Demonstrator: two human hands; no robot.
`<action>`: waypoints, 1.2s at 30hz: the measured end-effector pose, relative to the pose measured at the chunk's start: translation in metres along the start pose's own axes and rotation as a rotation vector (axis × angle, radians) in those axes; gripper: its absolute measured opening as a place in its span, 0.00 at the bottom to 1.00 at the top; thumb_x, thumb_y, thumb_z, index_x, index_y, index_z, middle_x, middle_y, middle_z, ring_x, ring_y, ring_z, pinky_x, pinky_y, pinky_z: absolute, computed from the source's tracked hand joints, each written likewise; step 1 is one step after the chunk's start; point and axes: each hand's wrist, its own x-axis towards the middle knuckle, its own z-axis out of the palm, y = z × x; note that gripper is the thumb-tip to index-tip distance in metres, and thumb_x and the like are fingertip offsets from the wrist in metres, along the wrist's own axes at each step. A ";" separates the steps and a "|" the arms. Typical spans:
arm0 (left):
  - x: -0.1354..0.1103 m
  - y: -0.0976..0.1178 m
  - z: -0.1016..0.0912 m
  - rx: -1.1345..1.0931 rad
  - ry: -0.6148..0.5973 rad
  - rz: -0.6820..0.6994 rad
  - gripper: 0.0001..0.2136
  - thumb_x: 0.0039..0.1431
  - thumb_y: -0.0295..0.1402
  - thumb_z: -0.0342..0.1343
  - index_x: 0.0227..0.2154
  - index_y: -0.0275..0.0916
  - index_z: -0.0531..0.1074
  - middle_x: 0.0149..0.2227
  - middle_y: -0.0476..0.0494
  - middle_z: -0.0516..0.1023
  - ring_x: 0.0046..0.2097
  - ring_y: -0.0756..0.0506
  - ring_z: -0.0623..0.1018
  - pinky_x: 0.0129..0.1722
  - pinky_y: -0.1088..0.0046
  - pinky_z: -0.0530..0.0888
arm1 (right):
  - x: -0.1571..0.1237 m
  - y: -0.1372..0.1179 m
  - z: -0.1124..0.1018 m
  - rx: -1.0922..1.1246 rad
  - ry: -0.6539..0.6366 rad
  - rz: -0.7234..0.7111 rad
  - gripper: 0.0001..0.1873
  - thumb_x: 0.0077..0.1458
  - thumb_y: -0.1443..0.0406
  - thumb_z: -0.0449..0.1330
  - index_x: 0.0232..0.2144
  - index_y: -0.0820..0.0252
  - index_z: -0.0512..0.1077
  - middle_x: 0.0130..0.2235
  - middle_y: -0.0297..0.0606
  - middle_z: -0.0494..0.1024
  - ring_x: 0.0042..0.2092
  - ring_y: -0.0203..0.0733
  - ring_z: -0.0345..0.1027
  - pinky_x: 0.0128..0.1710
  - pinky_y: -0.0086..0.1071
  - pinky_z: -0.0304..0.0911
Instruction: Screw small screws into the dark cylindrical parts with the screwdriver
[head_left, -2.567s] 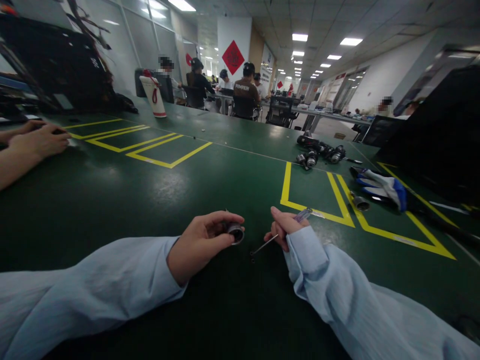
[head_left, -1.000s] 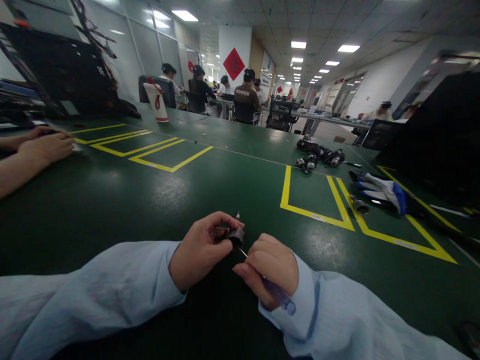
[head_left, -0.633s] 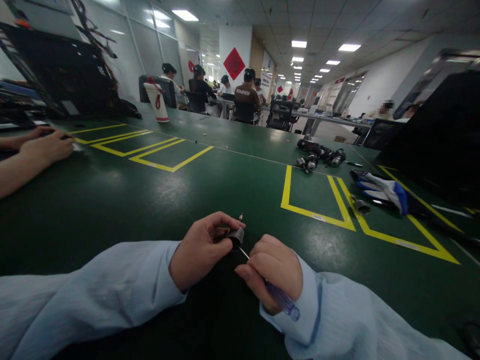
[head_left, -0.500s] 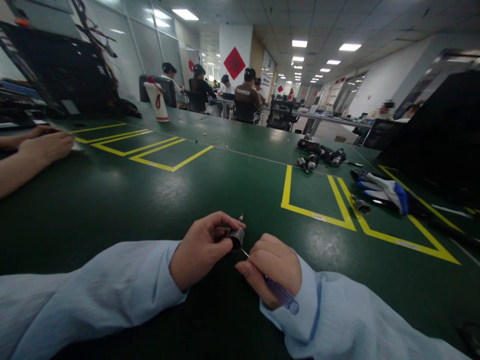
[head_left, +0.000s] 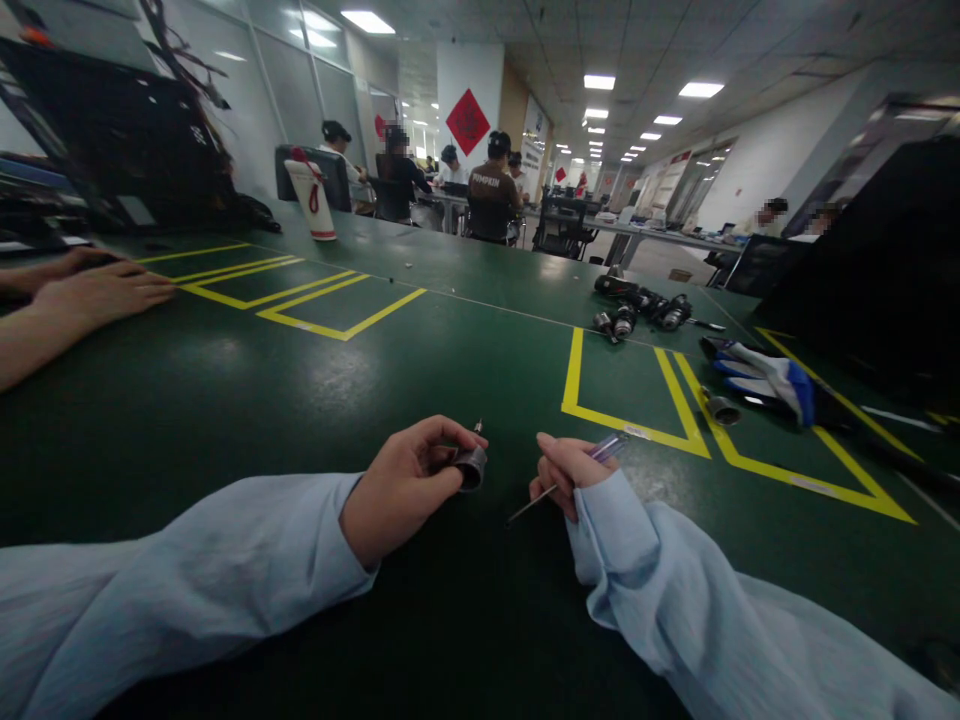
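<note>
The left hand rests on the green worktop, its fingers clamped on a small dark cylinder whose open end faces right, toward the right hand. That hand's fingers are pinched on a screwdriver. Its long axis runs from the clear handle, up and right, down-left to the tip, which points below the cylinder, near it but apart.

Bare green table ahead of both hands; obstacles far right only: gloves, metal parts.
</note>
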 end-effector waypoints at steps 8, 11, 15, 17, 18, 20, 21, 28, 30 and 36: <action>-0.002 0.002 0.002 -0.077 -0.018 -0.048 0.10 0.42 0.21 0.54 0.31 0.35 0.69 0.37 0.43 0.75 0.39 0.45 0.75 0.42 0.65 0.70 | -0.002 0.001 0.003 -0.134 0.081 -0.031 0.25 0.40 0.60 0.62 0.03 0.58 0.56 0.05 0.24 0.54 0.10 0.27 0.47 0.15 0.29 0.55; -0.002 0.004 0.003 -0.111 -0.020 -0.060 0.10 0.40 0.22 0.56 0.30 0.35 0.70 0.38 0.43 0.76 0.39 0.45 0.75 0.42 0.65 0.70 | -0.006 0.001 0.007 -0.257 0.115 -0.054 0.24 0.40 0.58 0.62 0.04 0.59 0.57 0.06 0.25 0.54 0.11 0.26 0.48 0.13 0.26 0.49; -0.002 0.007 0.004 -0.145 -0.021 -0.090 0.12 0.40 0.23 0.57 0.32 0.35 0.72 0.38 0.43 0.76 0.39 0.45 0.75 0.44 0.65 0.70 | -0.008 0.002 0.011 -0.349 0.073 -0.073 0.25 0.42 0.54 0.60 0.05 0.60 0.57 0.07 0.26 0.55 0.11 0.26 0.47 0.11 0.25 0.40; -0.003 0.008 0.004 -0.151 -0.007 -0.100 0.13 0.40 0.24 0.58 0.34 0.35 0.73 0.39 0.43 0.77 0.41 0.44 0.75 0.45 0.64 0.70 | -0.008 0.002 0.012 -0.286 0.037 -0.026 0.26 0.43 0.53 0.58 0.06 0.60 0.58 0.06 0.26 0.55 0.10 0.26 0.47 0.10 0.25 0.42; -0.003 0.008 0.004 -0.155 0.008 -0.098 0.14 0.40 0.25 0.58 0.34 0.36 0.73 0.40 0.43 0.76 0.41 0.44 0.75 0.45 0.64 0.70 | -0.007 0.002 0.011 -0.233 0.013 0.003 0.25 0.44 0.53 0.58 0.06 0.60 0.58 0.06 0.25 0.56 0.09 0.26 0.48 0.10 0.25 0.44; -0.002 0.008 0.004 -0.163 0.043 -0.095 0.14 0.41 0.25 0.58 0.36 0.36 0.73 0.41 0.43 0.76 0.43 0.44 0.74 0.46 0.64 0.69 | -0.005 0.001 0.009 -0.103 -0.055 0.018 0.24 0.45 0.53 0.57 0.08 0.60 0.58 0.06 0.25 0.57 0.09 0.27 0.48 0.11 0.25 0.49; -0.002 0.008 0.003 -0.166 0.062 -0.095 0.15 0.41 0.25 0.58 0.36 0.36 0.73 0.42 0.42 0.76 0.43 0.44 0.74 0.46 0.64 0.69 | -0.004 0.000 0.008 -0.043 -0.086 -0.003 0.24 0.46 0.54 0.57 0.08 0.60 0.59 0.06 0.25 0.58 0.10 0.28 0.49 0.13 0.26 0.51; -0.002 0.007 0.003 -0.164 0.109 -0.094 0.16 0.42 0.26 0.58 0.38 0.35 0.73 0.41 0.41 0.76 0.41 0.44 0.75 0.42 0.66 0.71 | -0.012 -0.004 0.002 -0.250 -0.114 -0.385 0.18 0.50 0.56 0.54 0.16 0.60 0.64 0.15 0.30 0.65 0.20 0.33 0.60 0.22 0.30 0.55; -0.002 0.006 0.003 -0.144 0.110 -0.074 0.16 0.42 0.26 0.57 0.38 0.35 0.73 0.39 0.41 0.76 0.40 0.44 0.75 0.42 0.67 0.71 | -0.018 -0.003 0.004 -0.444 -0.109 -0.492 0.15 0.51 0.58 0.52 0.18 0.60 0.65 0.18 0.31 0.66 0.21 0.33 0.59 0.22 0.29 0.54; -0.001 0.004 0.003 -0.095 0.103 -0.031 0.15 0.42 0.28 0.58 0.37 0.34 0.73 0.38 0.42 0.77 0.39 0.45 0.76 0.42 0.66 0.72 | -0.029 -0.006 0.012 -0.914 -0.148 -0.813 0.11 0.53 0.67 0.48 0.20 0.60 0.63 0.20 0.34 0.65 0.25 0.35 0.58 0.25 0.31 0.55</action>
